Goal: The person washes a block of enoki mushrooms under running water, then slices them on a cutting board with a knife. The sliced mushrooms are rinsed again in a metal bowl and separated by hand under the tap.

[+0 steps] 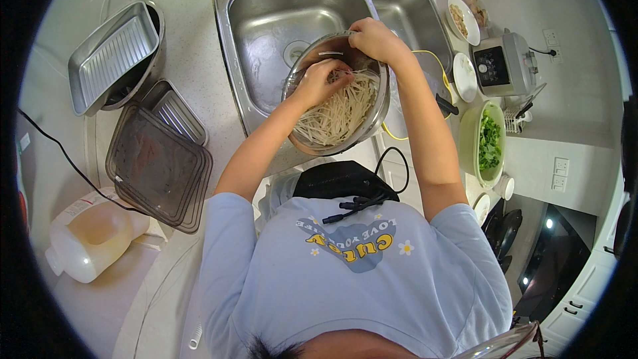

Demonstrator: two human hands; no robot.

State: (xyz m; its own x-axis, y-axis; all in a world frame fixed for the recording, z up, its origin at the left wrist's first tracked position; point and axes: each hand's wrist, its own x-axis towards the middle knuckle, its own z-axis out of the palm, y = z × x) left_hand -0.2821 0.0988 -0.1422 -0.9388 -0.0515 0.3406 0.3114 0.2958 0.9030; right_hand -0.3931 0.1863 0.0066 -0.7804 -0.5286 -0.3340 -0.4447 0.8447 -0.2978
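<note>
A round stainless steel bowl (383,104) is tilted over the front edge of the sink, its opening facing me. Pale thin shredded strips (339,117) lie in its lower part. My right hand (376,42) grips the upper right rim. My left hand (319,82) reaches inside, fingers and thumb curled against the upper part of the strips. Some strips show beside the thumb, but whether the fingers hold any is unclear. Beneath and beyond the bowl is the larger stainless steel sink basin (269,20), with the smaller basin (406,15) to its right.
Metal trays (117,57) and stacked dark lids (154,164) stand at left, near a plastic jug (94,234). On the right are a black-handled knife (447,105), a plate of food (463,20), a white plate (465,77), a rice cooker (503,65) and a green basin (468,144) of leafy greens.
</note>
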